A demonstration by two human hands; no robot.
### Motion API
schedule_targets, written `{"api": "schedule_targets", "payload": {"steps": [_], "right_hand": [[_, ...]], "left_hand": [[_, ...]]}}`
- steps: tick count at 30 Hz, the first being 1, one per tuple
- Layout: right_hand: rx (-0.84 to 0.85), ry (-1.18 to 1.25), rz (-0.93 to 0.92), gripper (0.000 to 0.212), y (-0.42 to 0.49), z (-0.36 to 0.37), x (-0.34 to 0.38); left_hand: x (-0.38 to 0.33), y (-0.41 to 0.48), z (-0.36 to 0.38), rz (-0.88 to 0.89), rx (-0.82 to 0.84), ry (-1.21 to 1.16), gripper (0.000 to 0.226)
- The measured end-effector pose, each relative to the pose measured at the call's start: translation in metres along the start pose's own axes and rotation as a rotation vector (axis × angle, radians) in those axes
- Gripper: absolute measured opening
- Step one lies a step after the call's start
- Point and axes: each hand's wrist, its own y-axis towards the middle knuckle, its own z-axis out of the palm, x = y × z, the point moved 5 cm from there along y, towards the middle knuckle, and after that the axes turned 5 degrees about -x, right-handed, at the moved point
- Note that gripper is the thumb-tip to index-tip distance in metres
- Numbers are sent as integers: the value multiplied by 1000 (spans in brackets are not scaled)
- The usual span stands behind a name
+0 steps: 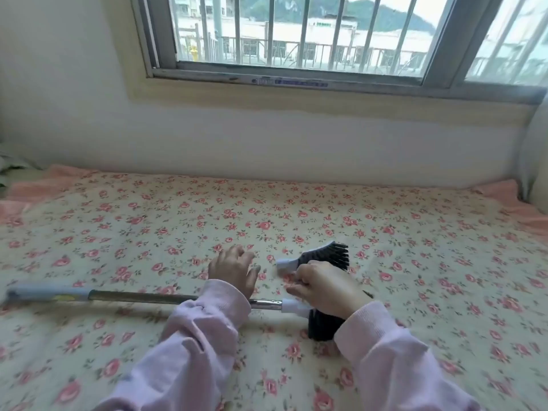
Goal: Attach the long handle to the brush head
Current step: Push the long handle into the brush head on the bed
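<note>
Past the pink sleeves point(207, 336), the long handle point(142, 296) lies flat on the floral bedsheet point(415, 247), its long axis running left to right, with the grey grip far left and the metal end meeting a black brush head point(321, 326). The right hand point(326, 289) lies over that head with fingers curled; whether they grip it cannot be told. The left hand point(234, 269) hovers beyond the pole with loose fingers, holding nothing. Farther back lies a second brush head point(323, 255), its socket pointing left. The window-frame sticker point(299, 83) is unreadable.

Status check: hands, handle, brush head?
Left hand open, clear of handle. Right hand over near brush head, grip unclear. Handle tip meets its white collar. Second brush head lies apart.
</note>
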Motion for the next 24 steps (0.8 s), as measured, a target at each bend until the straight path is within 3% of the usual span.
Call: {"api": "schedule_targets", "payload": {"steps": [3, 8, 10, 12, 14, 17, 19, 21, 24], "right_hand": [[-38, -4, -42, 33, -1, 7, 2], [-1, -13, -15, 43, -6, 20, 1], [0, -18, -3, 43, -8, 20, 3], [7, -27, 5, 41, -9, 19, 5], [33, -49, 12, 42, -10, 20, 7], [76, -91, 26, 42, -11, 24, 9], [86, -106, 39, 41, -11, 25, 9], [71, -109, 41, 37, -12, 26, 9], [30, -119, 30, 21, -14, 27, 10]], "left_hand": [[3, -6, 5, 42, -39, -43, 32], [3, -20, 16, 302, 2, -62, 87], [6, -23, 17, 351, -12, -28, 96], [-1, -28, 14, 353, 47, -4, 93], [-5, -33, 16, 262, 214, 114, 73], [-7, -35, 19, 222, 275, 207, 47], [-13, -38, 12, 321, 141, 172, 36], [-10, -40, 14, 439, 4, 149, 41], [-3, -39, 21, 496, -55, 56, 39]]}}
